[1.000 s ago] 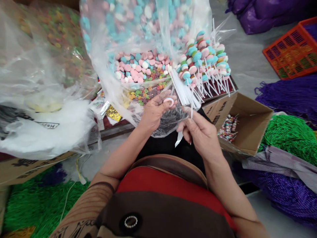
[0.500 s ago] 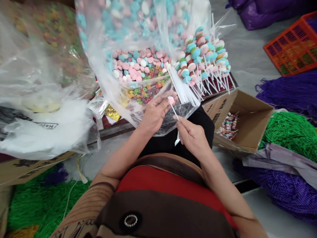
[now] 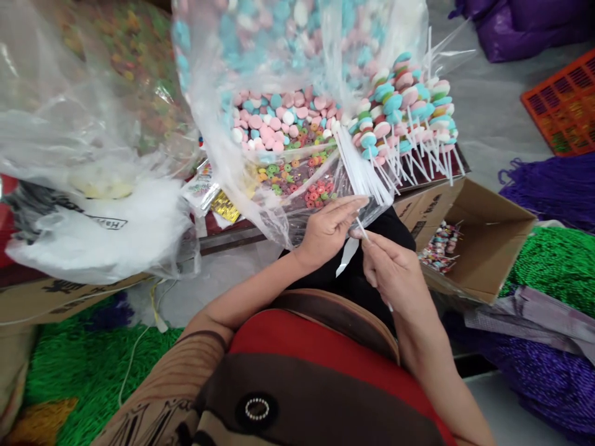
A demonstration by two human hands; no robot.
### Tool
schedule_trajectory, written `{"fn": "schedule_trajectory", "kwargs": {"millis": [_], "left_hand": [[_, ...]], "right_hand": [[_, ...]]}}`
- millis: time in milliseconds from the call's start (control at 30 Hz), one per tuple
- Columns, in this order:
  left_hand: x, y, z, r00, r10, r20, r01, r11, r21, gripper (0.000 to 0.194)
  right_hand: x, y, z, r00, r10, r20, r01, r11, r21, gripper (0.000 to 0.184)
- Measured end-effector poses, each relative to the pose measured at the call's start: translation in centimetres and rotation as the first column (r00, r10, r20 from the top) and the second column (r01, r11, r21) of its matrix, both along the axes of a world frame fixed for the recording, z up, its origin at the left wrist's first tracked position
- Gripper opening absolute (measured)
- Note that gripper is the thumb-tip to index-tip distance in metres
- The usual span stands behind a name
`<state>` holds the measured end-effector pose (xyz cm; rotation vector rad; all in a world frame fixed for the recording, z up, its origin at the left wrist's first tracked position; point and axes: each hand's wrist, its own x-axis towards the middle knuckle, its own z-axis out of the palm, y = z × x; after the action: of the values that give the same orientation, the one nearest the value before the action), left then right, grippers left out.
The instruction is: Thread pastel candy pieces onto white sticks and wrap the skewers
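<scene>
My right hand (image 3: pixel 395 266) is closed around a thin white stick (image 3: pixel 362 228), which runs out past the fingertips and below the palm. The stick's upper end meets my left hand (image 3: pixel 330 229), whose fingers are pressed together and hide what is under them. Just beyond lies a bundle of white sticks (image 3: pixel 360 164) on clear plastic. Behind it, an open bag holds pink, blue and white round candies (image 3: pixel 267 124), with small coloured ring candies (image 3: pixel 297 176) in front. To their right, finished candy skewers (image 3: pixel 409 114) are piled with sticks pointing toward me.
An open cardboard box (image 3: pixel 493 248) with wrapped skewers stands at my right. Beyond are an orange crate (image 3: pixel 562 105) and green and purple strands (image 3: pixel 553 266). Plastic bags (image 3: pixel 106 229) cover the left side, beside gold packets (image 3: pixel 225 204).
The view has shifted, so the table things sit further right. The pink candy seen at the stick's tip is now hidden by my left hand, whose fingers have turned over it.
</scene>
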<state>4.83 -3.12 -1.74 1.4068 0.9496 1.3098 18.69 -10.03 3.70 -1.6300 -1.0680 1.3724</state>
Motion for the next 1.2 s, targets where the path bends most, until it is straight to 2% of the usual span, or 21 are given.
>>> {"fn": "schedule_trajectory", "kwargs": {"millis": [133, 200, 300, 400, 467, 533, 600, 667, 700, 767, 833, 933, 1033, 1100, 1200], "left_hand": [[0.6, -0.9, 0.1, 0.994, -0.101, -0.048, 0.104, 0.992, 0.075, 0.029], [0.8, -1.3, 0.1, 0.986, -0.151, -0.065, 0.159, 0.979, 0.126, 0.033], [0.2, -1.2, 0.4, 0.975, -0.18, -0.129, 0.205, 0.954, 0.22, 0.036], [-2.6, 0.1, 1.7, 0.955, -0.112, -0.274, 0.195, 0.935, 0.296, 0.038], [-5.7, 1.8, 2.6, 0.909, 0.013, -0.417, 0.125, 0.945, 0.303, 0.037], [-9.0, 4.0, 3.0, 0.786, 0.154, -0.599, 0.025, 0.96, 0.279, 0.036], [-11.8, 6.3, 2.6, 0.579, 0.229, -0.782, -0.032, 0.965, 0.259, 0.035], [-13.6, 8.3, 1.6, 0.375, 0.229, -0.898, -0.041, 0.972, 0.231, 0.034], [-14.1, 9.1, 1.0, 0.297, 0.203, -0.933, -0.017, 0.978, 0.207, 0.033], [-14.5, 10.0, 0.1, 0.189, 0.159, -0.969, 0.046, 0.984, 0.17, 0.032], [-14.6, 10.2, -0.2, 0.133, 0.135, -0.982, 0.115, 0.982, 0.151, 0.032], [-14.6, 9.5, 0.2, 0.092, 0.113, -0.989, 0.182, 0.975, 0.128, 0.03], [-14.9, 8.5, 0.8, 0.089, 0.094, -0.992, 0.203, 0.973, 0.11, 0.026], [-15.2, 8.0, 0.9, 0.121, 0.086, -0.989, 0.199, 0.974, 0.109, 0.023], [-15.6, 7.7, 1.0, 0.222, 0.085, -0.971, 0.155, 0.981, 0.121, 0.02]], "right_hand": [[-0.8, 0.6, -1.4, 0.995, -0.083, -0.06, 0.086, 0.995, 0.047, 0.042], [-1.0, 1.4, -2.3, 0.986, -0.118, -0.121, 0.127, 0.99, 0.064, 0.049], [-1.2, 2.5, -3.5, 0.976, -0.1, -0.193, 0.12, 0.989, 0.092, 0.057], [-0.9, 3.0, -3.7, 0.962, -0.098, -0.254, 0.123, 0.989, 0.085, 0.055], [-0.5, 3.0, -3.4, 0.954, -0.135, -0.268, 0.16, 0.984, 0.073, 0.049], [-0.2, 2.7, -3.0, 0.95, -0.16, -0.267, 0.185, 0.98, 0.07, 0.045], [-0.1, 2.4, -2.7, 0.951, -0.157, -0.264, 0.18, 0.982, 0.064, 0.044], [-0.3, 2.2, -2.6, 0.958, -0.135, -0.253, 0.153, 0.987, 0.052, 0.045], [-0.4, 2.1, -2.6, 0.962, -0.123, -0.245, 0.139, 0.989, 0.048, 0.046], [-0.6, 2.0, -2.7, 0.966, -0.109, -0.235, 0.123, 0.991, 0.044, 0.047], [-0.7, 2.0, -2.9, 0.966, -0.113, -0.234, 0.126, 0.991, 0.042, 0.048], [-0.6, 2.1, -3.0, 0.965, -0.126, -0.231, 0.139, 0.989, 0.041, 0.05], [-0.6, 2.0, -3.2, 0.966, -0.129, -0.226, 0.14, 0.989, 0.035, 0.05], [-0.8, 1.9, -3.2, 0.967, -0.12, -0.226, 0.131, 0.991, 0.031, 0.05], [-0.9, 1.8, -3.2, 0.971, -0.098, -0.22, 0.107, 0.994, 0.03, 0.049]]}}
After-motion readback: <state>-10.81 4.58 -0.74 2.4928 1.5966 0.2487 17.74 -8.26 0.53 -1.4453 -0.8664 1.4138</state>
